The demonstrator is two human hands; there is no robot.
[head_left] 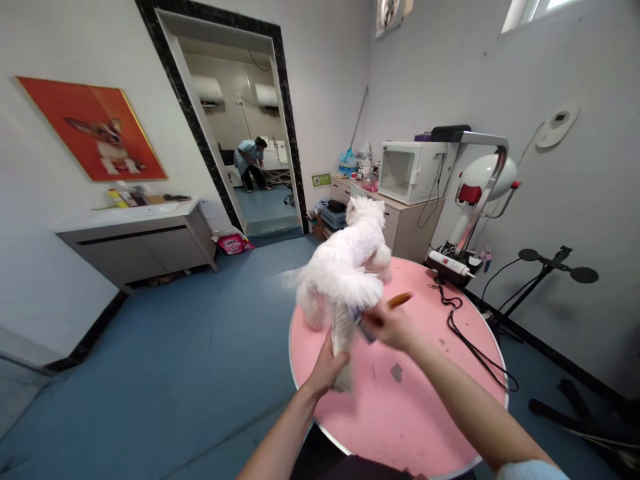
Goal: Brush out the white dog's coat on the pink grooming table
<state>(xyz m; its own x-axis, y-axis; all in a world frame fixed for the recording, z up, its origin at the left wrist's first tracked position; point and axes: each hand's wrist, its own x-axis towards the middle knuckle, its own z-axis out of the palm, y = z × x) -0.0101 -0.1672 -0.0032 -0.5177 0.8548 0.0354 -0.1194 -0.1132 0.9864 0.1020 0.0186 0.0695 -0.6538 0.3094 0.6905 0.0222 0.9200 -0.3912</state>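
A white fluffy dog [345, 260] stands on a round pink table [410, 413], facing away from me. My left hand [326, 368] is closed around the lower part of its hind leg [342, 333]. A slicker-type brush with a wooden handle [401, 299] is gripped in my right hand [393, 327]. Its head, smeared by motion, lies against or right beside the fur of that same leg. Which of the two I cannot tell.
A black leash [463, 327] trails over the table's right side. Beyond that edge stand a white dryer [487, 177] and a white tube [450, 263]. A white cabinet [417, 170] is at the back. Through the doorway, a person [249, 160] bends forward.
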